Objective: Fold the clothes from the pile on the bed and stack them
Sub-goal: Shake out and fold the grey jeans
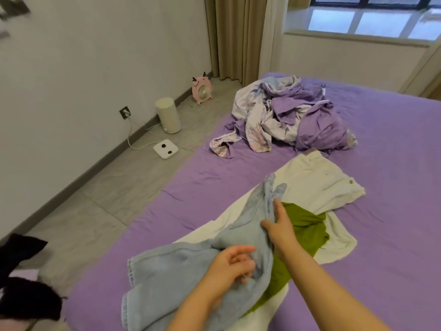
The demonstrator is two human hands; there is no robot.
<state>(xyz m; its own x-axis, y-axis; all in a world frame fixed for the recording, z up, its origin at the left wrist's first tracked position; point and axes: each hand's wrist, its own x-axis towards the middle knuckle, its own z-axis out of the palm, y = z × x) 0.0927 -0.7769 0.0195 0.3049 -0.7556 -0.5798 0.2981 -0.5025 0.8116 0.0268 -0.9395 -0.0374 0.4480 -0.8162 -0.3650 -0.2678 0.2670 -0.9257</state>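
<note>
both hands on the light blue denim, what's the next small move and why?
Probably lift the crumpled light blue denim jeans and spread them flat on the purple sheet. The left hand and right hand both grip bunched fabric, and the jeans lie across a green garment and a cream garment, so a fold here would catch those.

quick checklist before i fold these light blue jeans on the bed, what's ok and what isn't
1. Left hand grips the light blue jeans: ok.
2. Right hand grips the jeans higher up: ok.
3. Jeans laid flat: not ok, bunched and twisted.
4. Surface under them clear: not ok, they lie over a green garment and white trousers.
5. Free room on the purple sheet: ok, to the right.
6. Folded stack started: cannot tell, none in view.
</note>
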